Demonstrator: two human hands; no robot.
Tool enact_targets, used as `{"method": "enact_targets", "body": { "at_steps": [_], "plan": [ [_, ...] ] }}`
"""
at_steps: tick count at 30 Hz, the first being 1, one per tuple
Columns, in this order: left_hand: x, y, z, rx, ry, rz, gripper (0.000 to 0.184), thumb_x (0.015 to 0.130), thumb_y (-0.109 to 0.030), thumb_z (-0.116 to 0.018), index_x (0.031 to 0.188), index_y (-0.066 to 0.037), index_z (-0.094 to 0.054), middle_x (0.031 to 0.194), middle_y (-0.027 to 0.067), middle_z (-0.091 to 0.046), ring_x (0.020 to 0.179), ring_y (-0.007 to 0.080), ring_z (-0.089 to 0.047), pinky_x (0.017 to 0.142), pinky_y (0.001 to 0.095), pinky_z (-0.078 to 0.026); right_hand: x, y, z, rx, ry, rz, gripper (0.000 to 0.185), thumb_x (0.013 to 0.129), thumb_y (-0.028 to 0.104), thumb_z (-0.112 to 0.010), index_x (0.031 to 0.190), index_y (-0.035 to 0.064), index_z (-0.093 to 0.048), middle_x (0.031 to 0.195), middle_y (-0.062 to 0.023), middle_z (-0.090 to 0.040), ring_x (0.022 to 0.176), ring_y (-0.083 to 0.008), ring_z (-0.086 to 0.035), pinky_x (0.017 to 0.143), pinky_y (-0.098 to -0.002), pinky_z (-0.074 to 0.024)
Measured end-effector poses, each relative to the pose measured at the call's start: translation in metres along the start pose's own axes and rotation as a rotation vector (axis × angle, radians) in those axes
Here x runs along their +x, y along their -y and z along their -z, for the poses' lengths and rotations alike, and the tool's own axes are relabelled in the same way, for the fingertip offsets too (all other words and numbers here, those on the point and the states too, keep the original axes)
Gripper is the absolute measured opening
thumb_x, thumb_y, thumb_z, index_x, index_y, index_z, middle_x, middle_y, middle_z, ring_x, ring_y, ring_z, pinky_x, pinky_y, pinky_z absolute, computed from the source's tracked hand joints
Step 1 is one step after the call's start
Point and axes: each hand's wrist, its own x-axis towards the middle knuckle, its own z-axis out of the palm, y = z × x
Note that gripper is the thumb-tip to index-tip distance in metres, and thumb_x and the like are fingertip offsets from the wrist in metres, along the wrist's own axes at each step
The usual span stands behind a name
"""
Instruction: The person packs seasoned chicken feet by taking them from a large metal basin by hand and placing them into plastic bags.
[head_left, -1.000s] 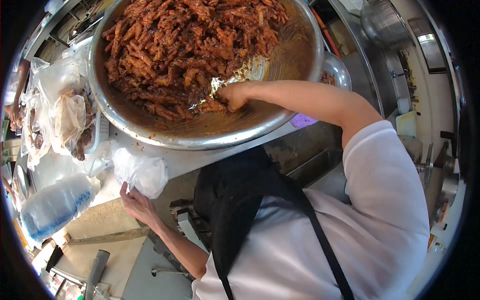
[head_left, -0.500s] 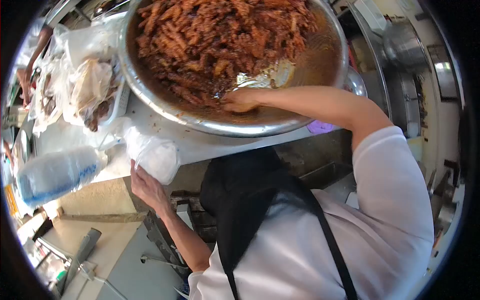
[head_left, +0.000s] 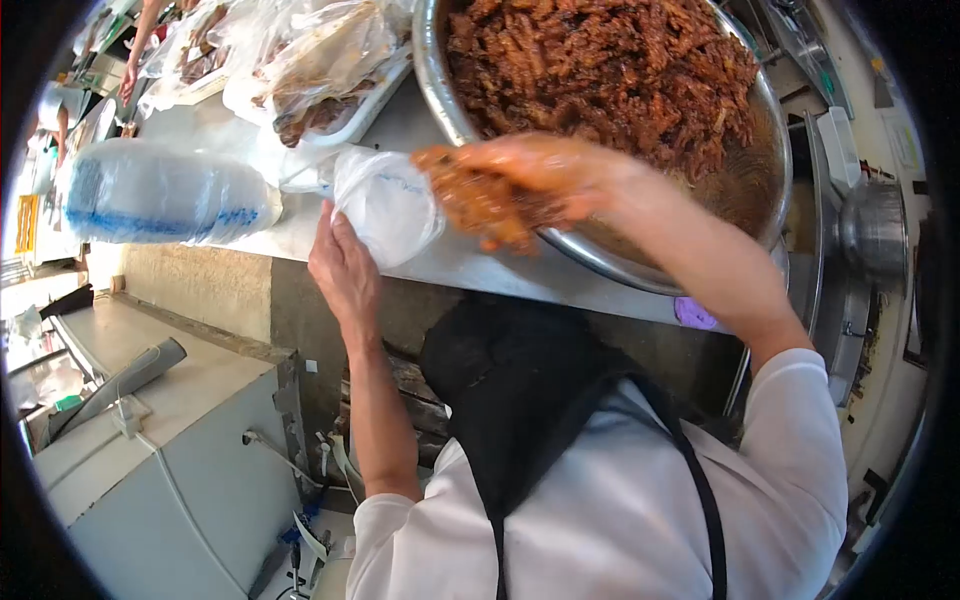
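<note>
1. Fingers of the right hand (head_left: 565,175) curl closed over a clump of sauced pieces (head_left: 472,205), glossy and reddish brown, above the near left rim of the bowl.
2. The clump is just to the right of a white plastic bag (head_left: 390,225); whether the two touch cannot be told.
3. Fingers of the left hand (head_left: 345,270), slightly bent, meet the bag's left edge; how firmly they grip it cannot be told.
4. The large metal bowl (head_left: 440,90) stands on the tabletop (head_left: 402,122), at the far right, with a heap of similar pieces (head_left: 600,75) inside.
5. Left of the bag lies a clear plastic package (head_left: 165,195) with blue markings.
6. Farther off, left of the bowl, a white tray (head_left: 370,112) bears plastic-wrapped contents.
</note>
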Motion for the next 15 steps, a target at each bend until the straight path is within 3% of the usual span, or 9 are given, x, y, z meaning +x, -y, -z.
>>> {"method": "enact_targets", "body": {
  "at_steps": [2, 4, 7, 8, 10, 11, 14, 15],
  "plan": [
    [-0.005, -0.018, 0.004, -0.034, 0.019, 0.018, 0.037, 0.096, -0.017, -0.043, 0.118, 0.01, -0.054, 0.1, 0.0285, -0.064, 0.087, 0.0308, -0.064, 0.078, 0.0378, -0.047, 0.052, -0.012, -0.016, 0.06, 0.16, -0.09, 0.032, 0.097, 0.032, -0.043, 0.107, 0.0054, -0.06, 0.086, -0.0081, -0.063, 0.065, -0.0205, -0.062, 0.062, -0.0368, -0.054],
    [-0.012, -0.035, 0.013, -0.038, 0.077, 0.07, 0.035, 0.096, -0.016, -0.043, 0.119, 0.008, -0.055, 0.099, 0.0284, -0.064, 0.087, 0.0307, -0.065, 0.077, 0.0382, -0.048, 0.147, -0.035, -0.01, 0.265, 0.211, -0.019, 0.029, 0.093, 0.028, -0.047, 0.098, 0.0037, -0.062, 0.081, -0.0087, -0.063, 0.062, -0.0217, -0.06, 0.059, -0.0361, -0.0516],
    [0.013, 0.008, 0.013, 0.037, -0.091, -0.15, 0.032, 0.096, -0.012, -0.042, 0.116, 0.007, -0.057, 0.086, 0.0245, -0.064, 0.075, 0.0261, -0.061, 0.071, 0.0381, -0.047, 0.167, -0.013, -0.033, -0.015, 0.041, 0.066, 0.018, 0.084, 0.02, -0.055, 0.076, 0.0072, -0.065, 0.067, -0.0083, -0.063, 0.055, -0.0232, -0.059, 0.051, -0.0358, -0.0472],
    [0.028, 0.013, 0.018, 0.057, -0.165, -0.234, 0.031, 0.096, -0.012, -0.042, 0.115, 0.007, -0.058, 0.083, 0.0236, -0.063, 0.072, 0.025, -0.06, 0.07, 0.0381, -0.047, 0.165, -0.007, -0.039, -0.158, -0.005, 0.131, 0.017, 0.082, 0.019, -0.055, 0.076, 0.0069, -0.065, 0.067, -0.0087, -0.063, 0.055, -0.0235, -0.059, 0.05, -0.0361, -0.0461],
    [0.047, 0.018, 0.029, 0.053, -0.109, -0.147, 0.031, 0.097, -0.014, -0.043, 0.111, 0.006, -0.06, 0.078, 0.0192, -0.063, 0.065, 0.0232, -0.053, 0.064, 0.0377, -0.044, 0.156, 0.003, -0.046, -0.459, -0.086, 0.254, 0.016, 0.079, 0.016, -0.054, 0.076, 0.0062, -0.066, 0.065, -0.0094, -0.063, 0.054, -0.0243, -0.059, 0.05, -0.0367, -0.0439],
    [0.058, 0.01, 0.035, 0.068, -0.077, -0.122, 0.031, 0.096, -0.015, -0.043, 0.111, 0.006, -0.06, 0.077, 0.0181, -0.063, 0.064, 0.0232, -0.053, 0.064, 0.0373, -0.044, 0.135, 0.015, -0.049, -0.882, -0.135, 0.225, 0.016, 0.076, 0.016, -0.056, 0.077, 0.0043, -0.067, 0.063, -0.0087, -0.062, 0.054, -0.0237, -0.056, 0.051, -0.0372, -0.0415],
    [0.082, 0.016, 0.052, 0.025, 0.009, -0.055, 0.035, 0.095, -0.02, -0.047, 0.118, 0.004, -0.057, 0.075, 0.0134, -0.062, 0.062, 0.0204, -0.049, 0.062, 0.0355, -0.042, 0.135, 0.018, -0.048, -1.401, -0.186, 0.546, 0.016, 0.08, 0.016, -0.055, 0.08, 0.0043, -0.066, 0.066, -0.003, -0.06, 0.055, -0.0199, -0.053, 0.055, -0.0309, -0.0443],
    [0.085, 0.02, 0.058, -0.015, 0.043, -0.035, 0.038, 0.095, -0.022, -0.049, 0.122, 0.003, -0.054, 0.078, 0.013, -0.062, 0.065, 0.0191, -0.049, 0.065, 0.0352, -0.042, 0.13, 0.025, -0.054, -1.263, -0.213, 0.41, 0.019, 0.082, 0.018, -0.054, 0.079, 0.0031, -0.064, 0.07, -0.0014, -0.058, 0.057, -0.0165, -0.051, 0.055, -0.0304, -0.0453]
  ]
}}
